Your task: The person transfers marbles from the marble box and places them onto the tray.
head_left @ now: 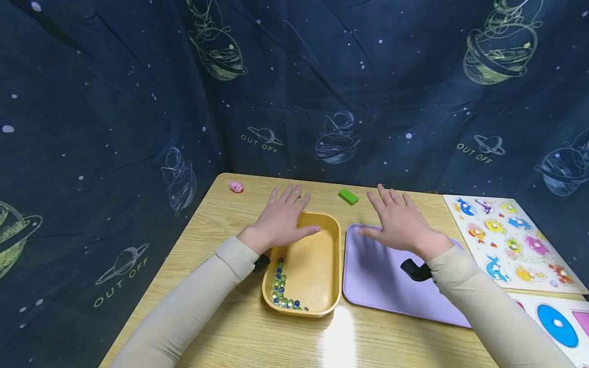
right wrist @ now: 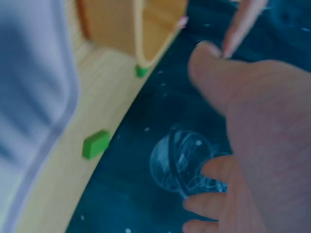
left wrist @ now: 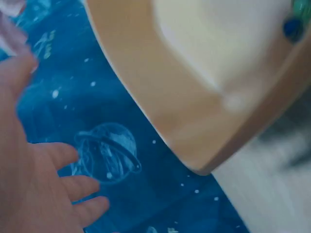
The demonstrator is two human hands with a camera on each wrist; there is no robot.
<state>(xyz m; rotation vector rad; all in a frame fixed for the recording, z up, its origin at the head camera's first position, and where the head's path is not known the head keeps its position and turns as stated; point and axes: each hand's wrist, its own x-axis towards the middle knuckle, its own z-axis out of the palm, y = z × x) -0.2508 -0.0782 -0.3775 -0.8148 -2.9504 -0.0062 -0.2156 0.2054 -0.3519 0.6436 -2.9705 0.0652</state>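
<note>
Both hands are stretched out above the table with fingers spread, holding nothing. In the head view the left hand (head_left: 281,220) covers the far left part of a yellow-orange tub (head_left: 332,306). Several glass marbles (head_left: 279,286), green and blue, lie along the tub's left and near sides. My right hand (head_left: 399,222) is over the far side of a flat purple tray (head_left: 372,281). In the left wrist view the left hand (left wrist: 34,160) is apart from the tub's wall (left wrist: 141,73). The right hand (right wrist: 262,126) appears in its own wrist view, with the purple tray to the left.
A pink pig toy (head_left: 236,187) sits at the far left corner. At the back lies a green block (head_left: 348,197); another green piece (right wrist: 141,71) is partly hidden. On the right are an animal puzzle board (head_left: 501,230) and a shape board (head_left: 543,306). Dark cloth (head_left: 294,92) hangs behind.
</note>
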